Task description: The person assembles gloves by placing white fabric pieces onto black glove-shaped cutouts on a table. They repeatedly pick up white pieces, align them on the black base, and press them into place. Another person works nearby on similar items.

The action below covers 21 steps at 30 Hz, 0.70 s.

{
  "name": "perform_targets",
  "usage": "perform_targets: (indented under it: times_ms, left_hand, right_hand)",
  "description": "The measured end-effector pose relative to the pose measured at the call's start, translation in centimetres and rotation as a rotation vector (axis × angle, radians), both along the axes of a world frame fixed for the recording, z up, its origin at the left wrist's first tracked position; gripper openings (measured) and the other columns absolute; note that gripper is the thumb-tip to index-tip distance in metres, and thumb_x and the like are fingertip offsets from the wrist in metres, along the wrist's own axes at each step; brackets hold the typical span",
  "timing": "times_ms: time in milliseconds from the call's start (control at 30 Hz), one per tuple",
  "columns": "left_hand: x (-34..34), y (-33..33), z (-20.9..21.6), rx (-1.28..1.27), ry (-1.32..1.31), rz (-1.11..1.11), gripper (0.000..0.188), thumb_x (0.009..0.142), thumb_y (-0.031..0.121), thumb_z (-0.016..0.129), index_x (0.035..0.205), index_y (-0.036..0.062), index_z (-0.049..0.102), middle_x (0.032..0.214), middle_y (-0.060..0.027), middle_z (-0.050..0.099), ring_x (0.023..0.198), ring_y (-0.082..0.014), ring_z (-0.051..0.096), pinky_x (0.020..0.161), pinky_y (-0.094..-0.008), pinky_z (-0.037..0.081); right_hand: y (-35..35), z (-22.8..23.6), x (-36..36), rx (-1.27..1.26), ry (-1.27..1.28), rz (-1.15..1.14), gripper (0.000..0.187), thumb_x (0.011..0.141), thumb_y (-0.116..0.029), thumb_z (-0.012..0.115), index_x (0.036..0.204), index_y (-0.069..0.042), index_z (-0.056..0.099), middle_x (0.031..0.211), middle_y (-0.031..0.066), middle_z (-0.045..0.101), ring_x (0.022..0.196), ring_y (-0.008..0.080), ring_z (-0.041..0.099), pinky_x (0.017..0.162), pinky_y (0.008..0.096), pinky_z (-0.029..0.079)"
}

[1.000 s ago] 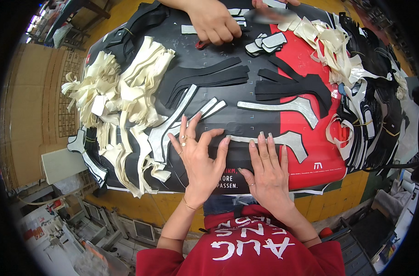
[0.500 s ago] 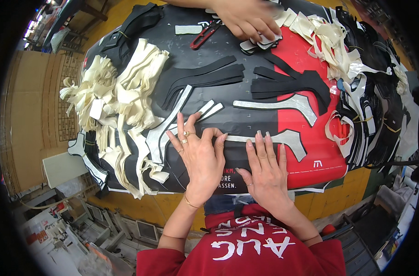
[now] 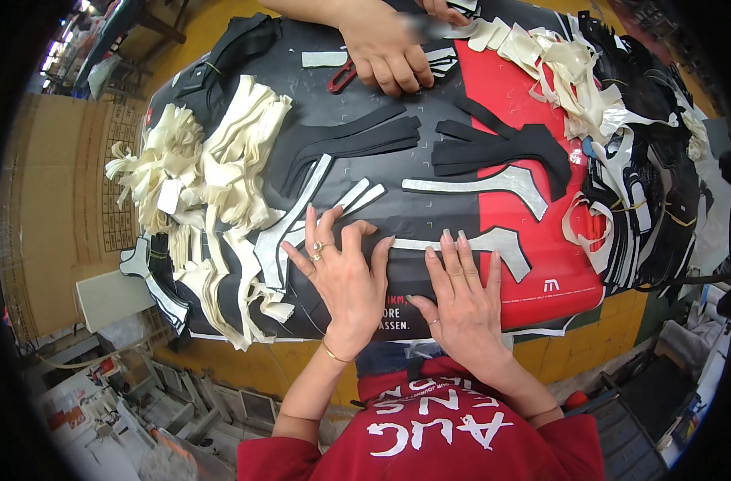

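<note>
A curved fabric piece, white with a black edge (image 3: 503, 240), lies flat near the front of the table. My right hand (image 3: 465, 309) rests flat with fingers stretched, its fingertips at the piece's lower edge. My left hand (image 3: 345, 280) is spread, thumb tip at the narrow left end of that piece, index finger bent and apart from the thumb. Beyond the fingers of my left hand lie several similar white pieces (image 3: 289, 224), partly overlapping. Another white curved piece (image 3: 469, 183) lies just beyond the one under my right fingertips.
Black fabric strips (image 3: 365, 135) and black curved pieces (image 3: 534, 152) lie farther back. Cream fabric bundles (image 3: 241, 152) are heaped at left; black bundles (image 3: 674, 184) fill the right edge. Across the table, a co-worker's hand (image 3: 389, 64) covers part of red-handled snips (image 3: 341, 78).
My left index finger has lifted away from the thumb at the strip's end. The co-worker's hand moved left over the snips, and the co-worker's other hand shows at the top.
</note>
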<state>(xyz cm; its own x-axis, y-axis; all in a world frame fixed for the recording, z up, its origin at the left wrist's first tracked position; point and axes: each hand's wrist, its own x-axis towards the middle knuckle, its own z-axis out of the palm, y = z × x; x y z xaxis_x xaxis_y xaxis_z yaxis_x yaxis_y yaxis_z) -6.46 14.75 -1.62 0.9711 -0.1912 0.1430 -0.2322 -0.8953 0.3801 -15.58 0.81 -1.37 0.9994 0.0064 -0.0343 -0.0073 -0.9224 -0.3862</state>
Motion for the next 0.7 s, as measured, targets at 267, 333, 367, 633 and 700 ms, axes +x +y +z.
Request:
perform_targets:
  times_ms: [267,333,367,633,700]
  left_hand:
    - [-2.6,1.8,0.2,-0.155,0.168,-0.504,0.056,0.092,0.024,0.070,0.142,0.0049,0.053,0.155,-0.0170,0.041,0.148,-0.0345,0.034,0.122,-0.0560,0.013]
    - [-3.0,1.6,-0.3,-0.004,0.316,-0.593,0.083,0.097,0.058,0.050,0.156,0.0022,0.033,0.163,-0.0187,0.029,0.152,-0.0360,0.026,0.122,-0.0557,0.011]
    - [-3.1,1.6,-0.4,0.005,0.309,-0.586,0.085,0.096,0.061,0.048,0.156,0.0026,0.032,0.163,-0.0184,0.029,0.152,-0.0358,0.025,0.122,-0.0567,0.010]
    - [-3.6,0.9,-0.5,0.151,0.279,-0.529,0.088,0.095,0.065,0.047,0.156,0.0044,0.033,0.163,-0.0172,0.030,0.153,-0.0384,0.021,0.121,-0.0574,0.004]
    - [-3.7,0.8,-0.6,0.157,0.236,-0.532,0.087,0.094,0.064,0.050,0.156,0.0058,0.035,0.163,-0.0144,0.030,0.152,-0.0367,0.023,0.121,-0.0582,0.007]
  right_hand:
    - [0.0,-0.7,0.1,-0.039,-0.054,-0.022,0.050,0.097,-0.033,0.061,0.138,-0.006,0.058,0.153,0.0148,0.046,0.145,0.0287,0.041,0.116,0.0675,0.016]
    - [-0.2,-0.9,0.0,0.002,-0.044,-0.009,0.047,0.098,-0.030,0.059,0.139,-0.006,0.057,0.154,0.0138,0.046,0.145,0.0279,0.041,0.117,0.0674,0.015]
    - [-0.6,-0.9,-0.1,0.021,-0.046,-0.008,0.046,0.099,-0.029,0.058,0.139,-0.006,0.057,0.154,0.0133,0.046,0.145,0.0275,0.040,0.117,0.0674,0.015]
    - [-6.1,0.0,-3.3,0.025,-0.039,-0.184,0.054,0.095,-0.033,0.065,0.141,-0.006,0.055,0.152,0.0108,0.049,0.147,0.0269,0.039,0.119,0.0634,0.016]
    - [-6.2,-0.2,-3.7,0.003,-0.067,-0.234,0.055,0.095,-0.034,0.066,0.140,-0.005,0.055,0.150,0.0133,0.050,0.145,0.0288,0.041,0.118,0.0588,0.022]
